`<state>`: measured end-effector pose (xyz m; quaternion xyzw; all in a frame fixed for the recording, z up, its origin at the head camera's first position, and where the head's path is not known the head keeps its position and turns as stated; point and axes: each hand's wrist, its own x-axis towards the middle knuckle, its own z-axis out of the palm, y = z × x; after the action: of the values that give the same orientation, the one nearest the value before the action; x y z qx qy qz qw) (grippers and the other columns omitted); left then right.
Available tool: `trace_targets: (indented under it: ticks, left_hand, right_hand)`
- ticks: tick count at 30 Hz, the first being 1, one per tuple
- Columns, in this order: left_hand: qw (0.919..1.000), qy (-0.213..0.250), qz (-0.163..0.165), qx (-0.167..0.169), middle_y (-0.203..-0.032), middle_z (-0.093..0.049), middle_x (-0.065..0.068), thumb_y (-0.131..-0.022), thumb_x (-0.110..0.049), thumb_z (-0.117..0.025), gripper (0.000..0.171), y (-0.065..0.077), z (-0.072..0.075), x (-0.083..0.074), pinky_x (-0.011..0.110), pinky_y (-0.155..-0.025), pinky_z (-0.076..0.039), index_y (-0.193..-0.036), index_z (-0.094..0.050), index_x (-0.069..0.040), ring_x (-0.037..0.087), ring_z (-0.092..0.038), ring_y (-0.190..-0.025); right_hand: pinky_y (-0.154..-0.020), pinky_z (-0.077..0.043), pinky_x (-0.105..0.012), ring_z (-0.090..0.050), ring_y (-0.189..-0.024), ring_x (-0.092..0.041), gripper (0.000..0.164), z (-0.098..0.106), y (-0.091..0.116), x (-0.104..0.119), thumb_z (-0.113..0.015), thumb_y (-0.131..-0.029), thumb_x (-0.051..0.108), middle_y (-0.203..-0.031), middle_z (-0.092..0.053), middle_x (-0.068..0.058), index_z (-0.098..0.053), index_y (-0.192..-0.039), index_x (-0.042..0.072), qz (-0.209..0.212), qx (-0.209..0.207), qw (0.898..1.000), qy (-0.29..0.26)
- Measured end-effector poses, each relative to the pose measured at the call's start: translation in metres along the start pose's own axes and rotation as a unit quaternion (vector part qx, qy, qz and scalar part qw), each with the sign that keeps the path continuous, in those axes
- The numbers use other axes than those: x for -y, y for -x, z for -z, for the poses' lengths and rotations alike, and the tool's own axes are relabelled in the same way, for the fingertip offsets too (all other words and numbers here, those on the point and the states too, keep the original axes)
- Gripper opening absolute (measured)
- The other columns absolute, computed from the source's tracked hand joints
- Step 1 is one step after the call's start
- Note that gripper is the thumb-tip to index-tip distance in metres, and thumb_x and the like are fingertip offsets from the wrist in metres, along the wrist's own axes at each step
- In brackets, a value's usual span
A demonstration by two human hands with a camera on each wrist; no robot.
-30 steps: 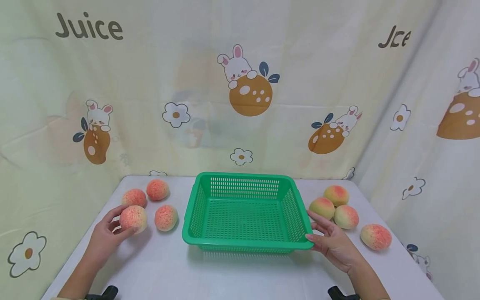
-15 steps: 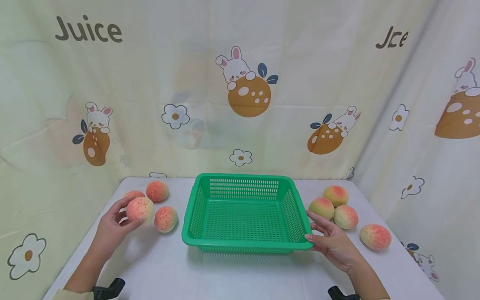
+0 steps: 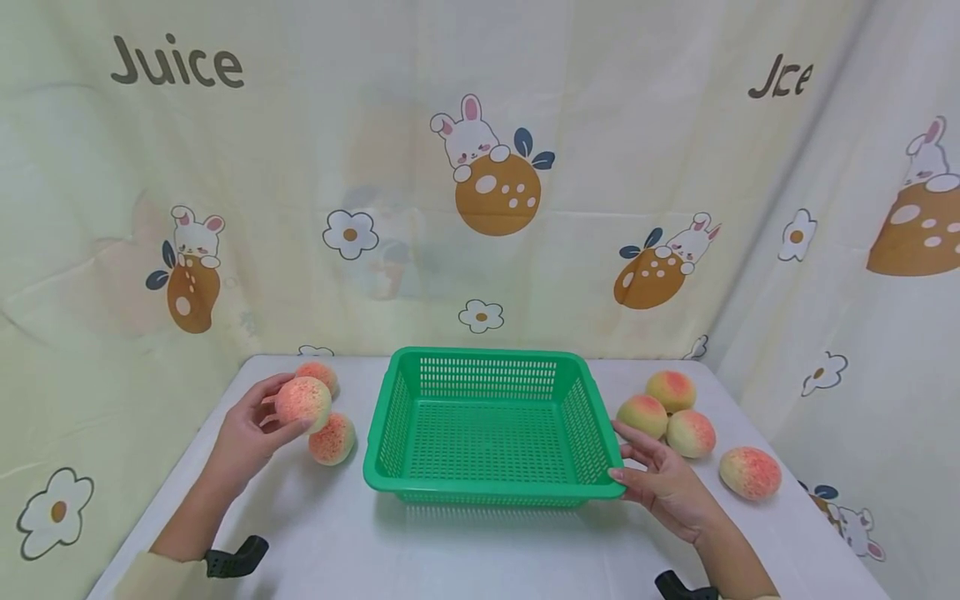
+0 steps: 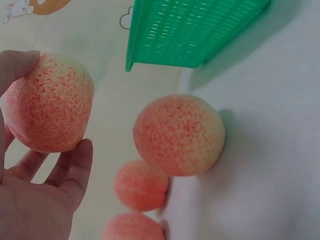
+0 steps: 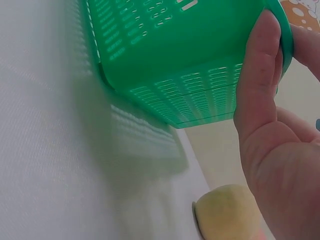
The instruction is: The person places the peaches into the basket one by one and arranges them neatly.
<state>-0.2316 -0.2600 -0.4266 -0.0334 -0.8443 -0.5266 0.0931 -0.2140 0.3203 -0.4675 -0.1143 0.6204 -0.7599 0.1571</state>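
In the head view my left hand (image 3: 251, 429) holds a red-and-cream speckled peach (image 3: 303, 404) between thumb and fingers, off the table at the left. The left wrist view shows this peach (image 4: 50, 102) with fingertips around its sides. Two peaches show near it in the head view, one behind (image 3: 318, 375) and one to its right (image 3: 332, 440); a third peach (image 4: 133, 227) appears only in the left wrist view. A green slotted plastic basket (image 3: 487, 492) stands in the middle with nothing in it. My right hand (image 3: 663, 483) grips its right rim, the thumb toward the near corner.
Right of the basket, several peaches sit on the white table (image 3: 450, 558): three are clustered behind my right hand, and one redder peach (image 3: 750, 473) lies apart. A printed curtain (image 3: 337, 150) hangs behind the table and along the sides.
My left hand has lifted the peach and carried it right and away from me, now overlapping the peaches behind. My right hand and the basket have stayed put.
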Motion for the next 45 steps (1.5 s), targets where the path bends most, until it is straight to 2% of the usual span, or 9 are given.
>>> trace_targets:
  ticks: [5, 18, 24, 27, 39, 45]
  left_hand:
    - [0.9999, 0.003, -0.007, 0.009, -0.145, -0.05, 0.013, -0.092, -0.031, -0.078, 0.077, -0.005, -0.008, -0.007, 0.011, -0.085, -0.053, -0.156, -0.039, -0.017, 0.028, -0.052, -0.123]
    - [0.9986, 0.011, -0.025, 0.045, -0.141, -0.054, 0.013, -0.089, -0.027, -0.081, 0.075, -0.019, -0.033, -0.032, 0.013, -0.086, -0.054, -0.153, -0.044, -0.02, 0.032, -0.057, -0.123]
    - [0.9974, 0.026, -0.019, 0.064, -0.143, -0.049, 0.011, -0.088, -0.026, -0.082, 0.073, -0.027, -0.046, -0.04, 0.022, -0.086, -0.059, -0.151, -0.046, -0.022, 0.033, -0.059, -0.122]
    - [0.9965, 0.034, -0.025, 0.072, -0.142, -0.051, 0.01, -0.087, -0.027, -0.083, 0.073, -0.032, -0.051, -0.044, 0.027, -0.085, -0.06, -0.151, -0.047, -0.023, 0.033, -0.06, -0.119]
    - [0.9942, 0.059, -0.025, 0.086, -0.141, -0.056, 0.007, -0.086, -0.034, -0.084, 0.075, -0.05, -0.065, -0.066, 0.027, -0.09, -0.059, -0.151, -0.048, -0.025, 0.029, -0.059, -0.121]
    - [0.9907, 0.094, -0.022, 0.096, -0.146, -0.052, 0.004, -0.087, -0.03, -0.084, 0.072, -0.061, -0.078, -0.068, 0.029, -0.093, -0.059, -0.15, -0.05, -0.025, 0.03, -0.058, -0.123]
  right_hand:
    - [-0.084, -0.063, -0.034, -0.073, -0.098, -0.014, 0.081, 0.0, 0.0, 0.0, -0.06, -0.096, -0.008, -0.115, -0.062, -0.001, -0.016, -0.163, 0.004, -0.005, -0.006, 1.0, 0.005]
    - [-0.085, -0.063, -0.034, -0.072, -0.1, -0.013, 0.082, 0.001, -0.002, -0.002, -0.06, -0.097, -0.006, -0.115, -0.061, 0.0, -0.013, -0.163, 0.003, -0.004, -0.011, 1.0, 0.022]
    - [-0.085, -0.063, -0.033, -0.072, -0.1, -0.012, 0.082, 0.001, -0.003, -0.002, -0.061, -0.097, -0.006, -0.115, -0.061, 0.001, -0.013, -0.163, 0.003, -0.003, -0.007, 1.0, 0.022]
    - [-0.085, -0.063, -0.034, -0.072, -0.1, -0.012, 0.082, 0.002, -0.003, -0.002, -0.06, -0.097, -0.006, -0.115, -0.061, 0.001, -0.013, -0.163, 0.004, -0.003, -0.007, 1.0, 0.024]
    - [-0.085, -0.063, -0.033, -0.072, -0.101, -0.011, 0.079, 0.0, 0.001, 0.0, -0.058, -0.098, -0.006, -0.116, -0.063, 0.001, -0.016, -0.163, 0.005, 0.009, 0.006, 1.0, 0.013]
    - [-0.084, -0.063, -0.033, -0.072, -0.1, -0.011, 0.081, 0.001, -0.002, -0.002, -0.059, -0.098, -0.006, -0.115, -0.063, 0.001, -0.013, -0.163, 0.004, 0.004, 0.0, 1.0, 0.009]
